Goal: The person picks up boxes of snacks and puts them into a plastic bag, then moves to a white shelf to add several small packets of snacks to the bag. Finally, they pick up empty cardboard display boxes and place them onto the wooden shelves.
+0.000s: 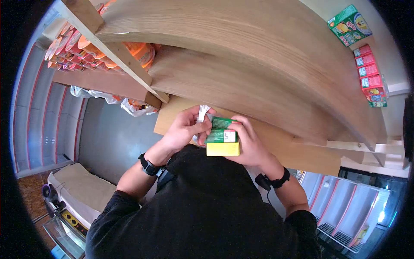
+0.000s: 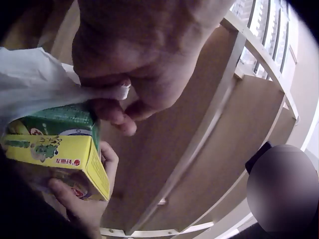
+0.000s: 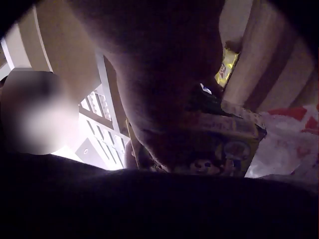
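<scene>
In the head view, my left hand point(image 1: 185, 129) pinches the gathered top of a white plastic bag point(image 1: 203, 113) between thumb and fingers. My right hand point(image 1: 249, 144) grips a stack of small snack boxes beside it, two green boxes point(image 1: 221, 136) and a yellow box point(image 1: 223, 150) nearest my body. The left wrist view shows the bag point(image 2: 35, 77) stretched from the left fingers over the green box point(image 2: 65, 119), with the right thumb against the yellow box point(image 2: 50, 149). The right wrist view is dark; a box front point(image 3: 234, 147) shows below the hand, next to the bag point(image 3: 291, 144).
A wooden shelf unit point(image 1: 241, 82) stands in front of me. Orange and red noodle cups point(image 1: 77, 49) fill the shelf at left, with white bags point(image 1: 133, 108) hanging below. Red boxes point(image 1: 368, 71) and a green box point(image 1: 350, 26) sit far right. A yellow packet point(image 3: 227, 68) lies nearby.
</scene>
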